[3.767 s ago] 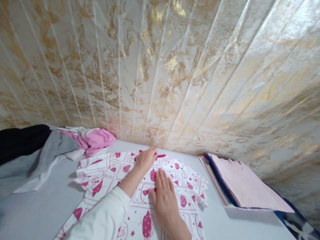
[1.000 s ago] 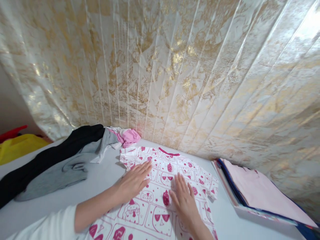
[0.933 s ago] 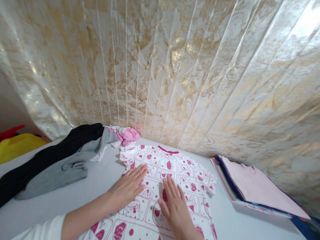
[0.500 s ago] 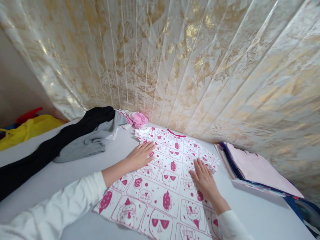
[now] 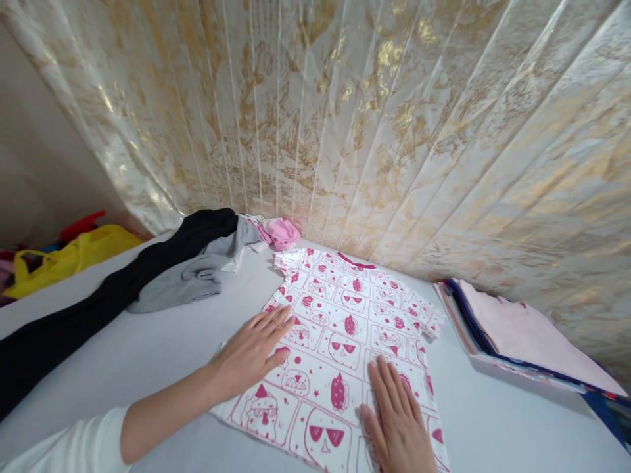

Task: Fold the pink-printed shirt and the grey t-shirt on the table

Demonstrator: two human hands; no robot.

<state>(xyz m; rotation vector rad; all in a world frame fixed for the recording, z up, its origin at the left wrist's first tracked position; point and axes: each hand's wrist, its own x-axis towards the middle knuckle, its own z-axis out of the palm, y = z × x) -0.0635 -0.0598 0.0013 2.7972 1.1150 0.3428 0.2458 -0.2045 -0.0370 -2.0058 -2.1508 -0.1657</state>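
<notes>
With the printed shirt [image 5: 350, 326] as the middle of the dial, a yellow cloth [image 5: 81, 256] lies between nine and ten o'clock, farthest out. Nearer on that side come a black garment [image 5: 118, 286] and a rumpled grey garment [image 5: 172, 286]. The left hand [image 5: 251, 351] rests palm down on the shirt's edge at about half past eight, fingers loosely spread and gripping nothing. A pink bundle [image 5: 282, 233] sits close by at eleven.

The shirt lies spread face up on the pale surface [image 5: 493, 414], collar [image 5: 357, 265] just past twelve, hem towards six and seven. The right hand [image 5: 399, 420] is also flat and free, laid on the cloth near five. A folded stack [image 5: 517, 322] waits at three, well apart.

This looks like smoothing, best done with relaxed palms and light, even pressure, working outward from the middle so the print doesn't skew. One hand can anchor while the other sweeps. The cuff [image 5: 435, 325] at three seems slightly raised and deserves a pat.
</notes>
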